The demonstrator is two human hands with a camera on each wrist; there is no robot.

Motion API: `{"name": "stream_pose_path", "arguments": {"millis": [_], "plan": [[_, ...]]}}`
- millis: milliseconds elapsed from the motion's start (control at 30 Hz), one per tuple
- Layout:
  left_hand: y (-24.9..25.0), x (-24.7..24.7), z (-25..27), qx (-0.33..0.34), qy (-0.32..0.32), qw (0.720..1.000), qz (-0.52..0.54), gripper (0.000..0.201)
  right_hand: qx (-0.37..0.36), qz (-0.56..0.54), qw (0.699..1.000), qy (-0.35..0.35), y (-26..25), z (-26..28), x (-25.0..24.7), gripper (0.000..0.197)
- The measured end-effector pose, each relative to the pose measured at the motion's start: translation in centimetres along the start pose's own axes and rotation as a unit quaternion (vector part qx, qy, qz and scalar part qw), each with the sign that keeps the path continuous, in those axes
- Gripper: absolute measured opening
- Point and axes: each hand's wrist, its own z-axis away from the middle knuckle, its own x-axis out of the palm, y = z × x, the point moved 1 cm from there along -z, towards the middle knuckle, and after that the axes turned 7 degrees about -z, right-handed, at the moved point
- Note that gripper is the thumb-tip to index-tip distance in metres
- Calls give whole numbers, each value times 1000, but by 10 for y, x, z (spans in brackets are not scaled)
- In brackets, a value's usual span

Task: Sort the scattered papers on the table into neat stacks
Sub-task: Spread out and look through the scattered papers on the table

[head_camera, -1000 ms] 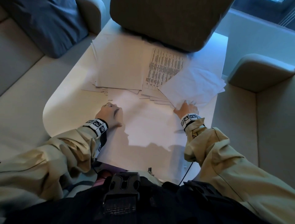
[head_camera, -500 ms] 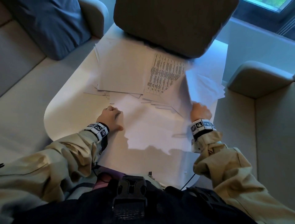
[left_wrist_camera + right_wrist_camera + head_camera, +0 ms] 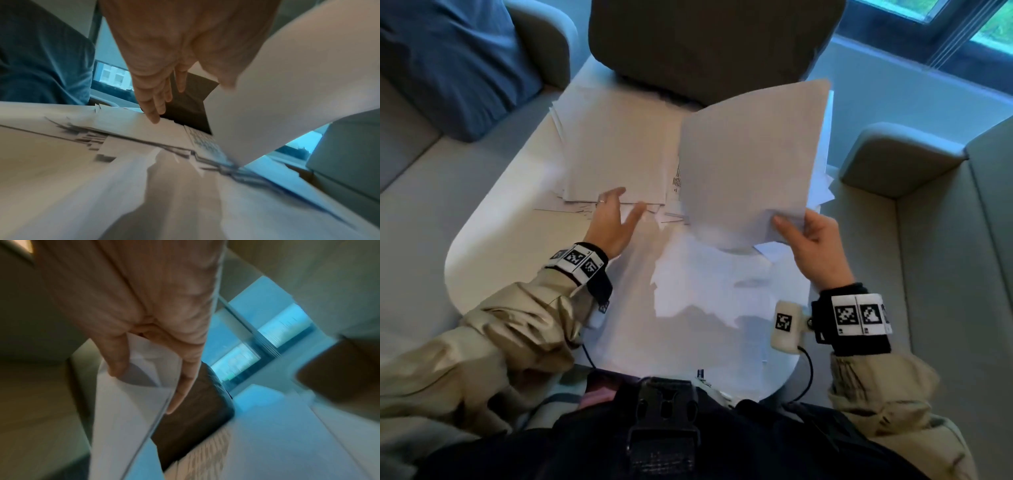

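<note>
Setting: a person sits at a white table [image 3: 493, 246] covered with loose white papers, seen from above by the head camera. Grey seats lie to either side of the hands, and a dark chair back [image 3: 709, 44] stands beyond them.

Right hand: the right hand [image 3: 813, 245] grips a sheaf of papers [image 3: 750, 161] by its near edge, thumb on top and fingers curled underneath. The sheaf is raised off the table and stands nearly upright, its long side running away from the person.

Left hand: the left hand [image 3: 613, 219] is open, fingers spread and straight, holding nothing. It hovers just at the near edge of a flat pile of papers [image 3: 616, 150]; whether the fingertips touch it is unclear.

Flat pile: it lies directly ahead of the left hand, with ragged sheet corners poking out along the near edge.

Printed sheet: a page of printed text [image 3: 676, 180] peeks out between the flat pile and the raised sheaf.

Other papers: more sheets [image 3: 709, 284] lie scattered on the table between the two wrists, nearer the person.

Key relation: the raised sheaf is to the right of the flat pile and above the table. The left hand is much nearer the pile; the right hand alone carries the sheaf.

Likely next step: judging from this, the sheaf needs to swing left and lie down onto the pile, or be squared up by both hands.
</note>
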Motion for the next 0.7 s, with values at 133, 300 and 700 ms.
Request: {"name": "stream_pose_path", "arguments": {"millis": [133,300,700], "plan": [[-3,3,-9,-119,-80,984,102,77,110,-136,985,15,12,20,-6,17],[-13,19,10,-155,-231,960,15,89,186,-93,977,48,48,37,-14,16],[-32,2,25,-19,-242,963,-113,25,335,269,897,-106,98,62,-38,8]]}}
